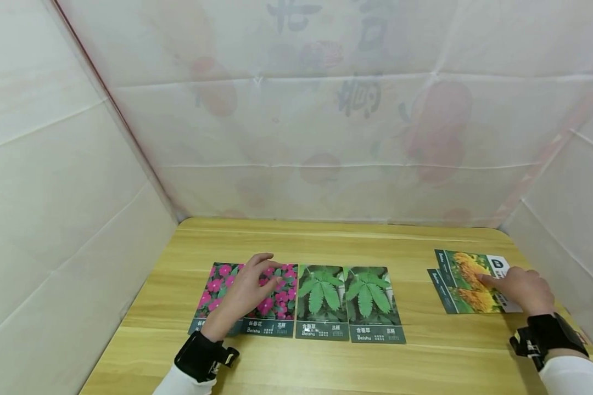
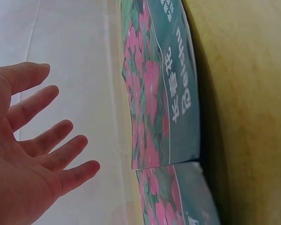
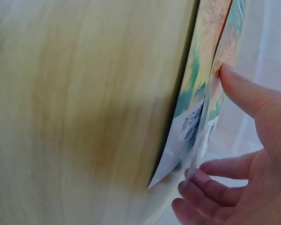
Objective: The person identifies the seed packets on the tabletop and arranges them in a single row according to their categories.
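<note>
Green leaf packets (image 1: pixel 321 296), two of them, lie flat side by side, and each is a shiny rectangle with a feathery leaf picture and a dark strip along the bottom. They rest on a smooth, streaky wood table (image 1: pixel 326 368). Just left of the leaf packets are two pink packets (image 1: pixel 279 296), covered in little round flowers, and together the four make one row. Well to the right of the leaf packets are two orange packets (image 1: pixel 474 300) with fluffy flowers, turned sideways, and one partly covers the other. That makes six packets in all.

Left of the leaf packets, the left hand (image 1: pixel 247 291) is over the pink packets. Its fingers are spread and a little bent, and it has hold of nothing.

Far to the right of the leaf packets, the right hand (image 1: pixel 526 291) is at the white end of the orange packets. Its thumb touches the flower picture, and its other fingers curl loosely near the end. I cannot tell if they pinch a packet or only rest by it.

Each wrist wears one black band (image 1: pixel 197 356), next to a white sleeve. Behind the leaf packets hangs thin white cloth (image 1: pixel 296 131) with creases and pale red and grey shapes.
</note>
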`<state>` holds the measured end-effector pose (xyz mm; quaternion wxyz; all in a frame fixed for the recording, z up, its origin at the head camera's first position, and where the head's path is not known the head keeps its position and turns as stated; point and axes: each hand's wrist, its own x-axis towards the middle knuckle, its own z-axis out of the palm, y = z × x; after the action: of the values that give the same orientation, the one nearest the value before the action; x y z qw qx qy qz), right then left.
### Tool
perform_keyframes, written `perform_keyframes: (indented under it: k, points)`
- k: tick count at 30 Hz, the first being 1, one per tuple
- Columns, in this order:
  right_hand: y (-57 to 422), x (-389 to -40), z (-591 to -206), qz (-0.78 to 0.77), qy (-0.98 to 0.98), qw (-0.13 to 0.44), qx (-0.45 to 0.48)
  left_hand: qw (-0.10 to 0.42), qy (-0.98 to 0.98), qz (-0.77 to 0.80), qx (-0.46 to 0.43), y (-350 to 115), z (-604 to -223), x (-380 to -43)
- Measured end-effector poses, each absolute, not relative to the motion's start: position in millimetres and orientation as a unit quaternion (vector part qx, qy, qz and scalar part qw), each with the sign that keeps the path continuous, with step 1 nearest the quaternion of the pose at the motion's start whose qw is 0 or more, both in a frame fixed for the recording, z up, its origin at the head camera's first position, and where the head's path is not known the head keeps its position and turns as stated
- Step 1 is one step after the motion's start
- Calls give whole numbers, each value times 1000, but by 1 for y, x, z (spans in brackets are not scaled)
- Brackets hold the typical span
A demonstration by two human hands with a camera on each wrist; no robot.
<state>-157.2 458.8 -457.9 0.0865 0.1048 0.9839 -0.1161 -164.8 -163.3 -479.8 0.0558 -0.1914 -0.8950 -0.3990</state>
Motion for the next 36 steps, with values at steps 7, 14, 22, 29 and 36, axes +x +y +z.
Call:
perform_keyframes:
  k: [7,14,22,29,36]
  points:
    - [455,-150,-458,-124,985,-4,121,62,-891,-403,-199,-165,-480,-164]
    - [451,-141,-452,-218,966,-61,121,63,-891,-403,-200,-166,-481,-164]
    - [455,-146,-439,-358,911,-15,203,59,-886,-412,-204,-167,-481,-163]
    - [435,-136,-434,-396,894,-20,210,57,-889,-411,-194,-168,-478,-162]
    - [410,-131,-428,-397,902,-35,168,61,-888,-411,-200,-166,-479,-163]
